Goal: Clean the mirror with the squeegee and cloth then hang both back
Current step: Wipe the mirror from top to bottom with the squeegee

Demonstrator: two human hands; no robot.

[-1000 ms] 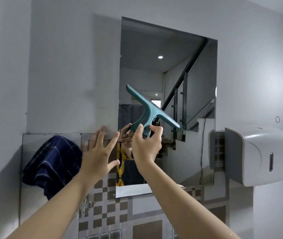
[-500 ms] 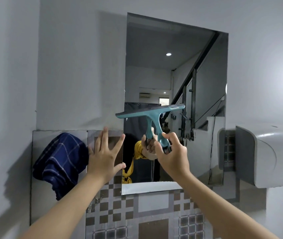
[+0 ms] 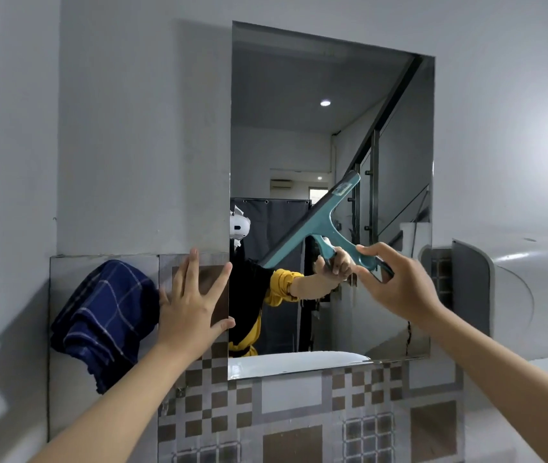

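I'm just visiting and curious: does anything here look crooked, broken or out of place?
Nothing looks broken or spilled. The squeegee sits slanted across the mirror, held by the right hand. The blue cloth hangs bunched up on the wall beside the left hand, which presses flat on the tiles.

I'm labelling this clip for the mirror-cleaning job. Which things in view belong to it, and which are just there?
Belongs to the job:
mirror
teal squeegee, held by the right hand
blue checked cloth, hanging on the wall
left hand, flat on the tiles beside the mirror

Just there:
white wall dispenser
patterned tiles
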